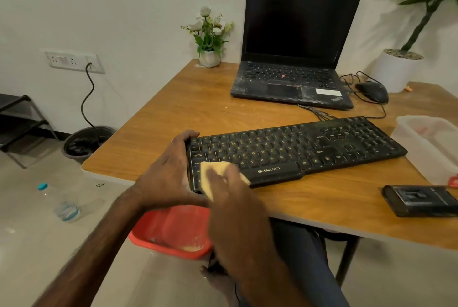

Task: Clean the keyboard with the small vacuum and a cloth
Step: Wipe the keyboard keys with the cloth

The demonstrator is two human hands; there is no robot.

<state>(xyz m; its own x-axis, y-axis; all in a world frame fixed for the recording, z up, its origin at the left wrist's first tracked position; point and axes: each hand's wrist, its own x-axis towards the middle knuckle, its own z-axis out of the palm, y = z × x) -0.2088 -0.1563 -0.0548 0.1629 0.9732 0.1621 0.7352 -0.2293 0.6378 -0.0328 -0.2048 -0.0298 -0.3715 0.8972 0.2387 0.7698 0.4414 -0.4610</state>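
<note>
**Fingers at the keyboard's left end, cloth on the keys**

- My left fingers (pixel 184 136) are curled over the far left corner of the keyboard (pixel 309 148), thumb at its near edge. They grip that end.
- My right fingers (pixel 220 173) lie on top of a yellow cloth (pixel 207 169), which sits on the lower-left keys of the keyboard. The hand is blurred, so I cannot tell whether it pinches the cloth or presses it flat. Cloth shows on both sides of the hand.
- The keyboard is black and lies at a slant on the wooden surface (pixel 198 103), its left end near the surface's front edge.
- Behind the keyboard is an open laptop (pixel 295 58) with a dark screen and a dusty palm rest. A black mouse (pixel 371 91) sits beside it, behind the keyboard's right end.
- Right of the keyboard is a clear plastic tub (pixel 431 143).
- Nearer than the keyboard's right end is a flat black device (pixel 418 203). I cannot tell if it is the vacuum.
- Far behind the keyboard's left end is a small pot of white flowers (pixel 209 36).
- Below the keyboard's left end, under the surface's edge, is a red basin (pixel 173 229).
- Left of the keyboard, on the floor, lies a plastic bottle (pixel 65 207).
</note>
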